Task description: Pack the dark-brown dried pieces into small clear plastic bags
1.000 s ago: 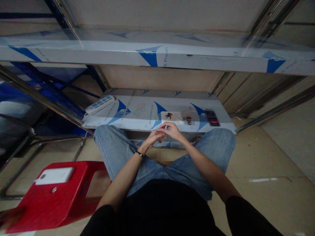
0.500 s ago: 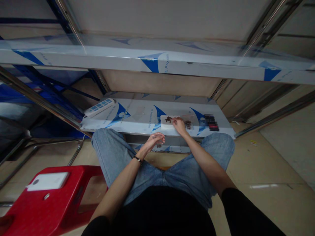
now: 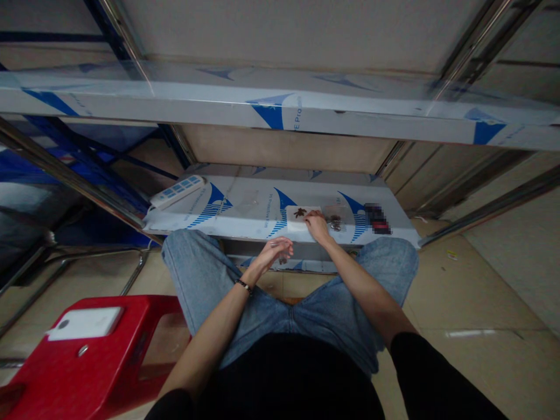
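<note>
My left hand (image 3: 276, 249) is curled in front of the low shelf's edge, above my lap. A small see-through item (image 3: 282, 260) hangs at its fingers, too blurred to name. My right hand (image 3: 317, 226) is over the right part of a white square pad (image 3: 297, 226), its fingers bent and pressed together. What they pinch, if anything, is too small to make out. On the pad, just left of those fingertips, lies a little cluster of dark brown pieces (image 3: 300, 213). Right of the hand lies a clear plastic bag (image 3: 335, 220) with dark brown pieces inside.
The low shelf (image 3: 245, 224) is covered in printed film. It bears a white power strip (image 3: 178, 191) at left and a blurred-out dark object (image 3: 377, 219) at right. An upper shelf (image 3: 210, 105) crosses above. A red stool (image 3: 61, 367) with a white phone (image 3: 85, 324) stands at left.
My right hand has shifted slightly left and down over the pad, and its fingers have curled more. My left hand has stayed nearly in place.
</note>
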A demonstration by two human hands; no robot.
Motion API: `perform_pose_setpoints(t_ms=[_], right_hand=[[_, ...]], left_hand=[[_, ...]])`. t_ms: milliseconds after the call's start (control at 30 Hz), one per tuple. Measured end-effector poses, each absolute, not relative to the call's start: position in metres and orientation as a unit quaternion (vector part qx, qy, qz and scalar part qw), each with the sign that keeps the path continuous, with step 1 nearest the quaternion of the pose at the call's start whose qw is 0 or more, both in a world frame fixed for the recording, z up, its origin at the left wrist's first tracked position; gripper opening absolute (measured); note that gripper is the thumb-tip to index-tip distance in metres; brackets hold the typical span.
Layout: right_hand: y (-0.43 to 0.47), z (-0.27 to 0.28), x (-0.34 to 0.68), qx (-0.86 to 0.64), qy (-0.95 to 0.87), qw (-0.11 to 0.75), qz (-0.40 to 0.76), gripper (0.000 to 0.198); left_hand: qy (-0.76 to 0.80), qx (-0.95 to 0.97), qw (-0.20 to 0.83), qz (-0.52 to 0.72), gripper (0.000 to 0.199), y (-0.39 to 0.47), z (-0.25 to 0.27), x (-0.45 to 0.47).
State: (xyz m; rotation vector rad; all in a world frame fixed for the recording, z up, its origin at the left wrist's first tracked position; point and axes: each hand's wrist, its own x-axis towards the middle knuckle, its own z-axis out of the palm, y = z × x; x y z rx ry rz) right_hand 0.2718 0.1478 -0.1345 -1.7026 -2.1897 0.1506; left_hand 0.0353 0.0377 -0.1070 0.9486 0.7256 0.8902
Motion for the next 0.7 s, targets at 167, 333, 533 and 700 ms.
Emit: perform_pose_setpoints(t_ms=[167, 333, 533, 700], right_hand=[[0.149, -0.139, 0.274, -0.617, -0.763, 0.187, 0.037, 0.019], [0.145, -0.137, 0.271, -0.614, -0.764, 0.197, 0.026, 0.022], [0.138, -0.119, 0.249, -0.588, -0.718, 0.344, 0.142, 0.025], [0.103, -0.106, 0.226, -0.465, -0.714, 0.451, 0.266, 0.014]], left_hand=[[0.322, 0.431, 0.739, 0.406, 0.040, 0.038, -0.109, 0.036], [0.320, 0.424, 0.744, 0.407, 0.039, 0.038, -0.108, 0.036], [0.325, 0.424, 0.736, 0.415, 0.041, 0.039, -0.108, 0.036], [0.346, 0.439, 0.731, 0.392, 0.040, 0.038, -0.108, 0.042]])
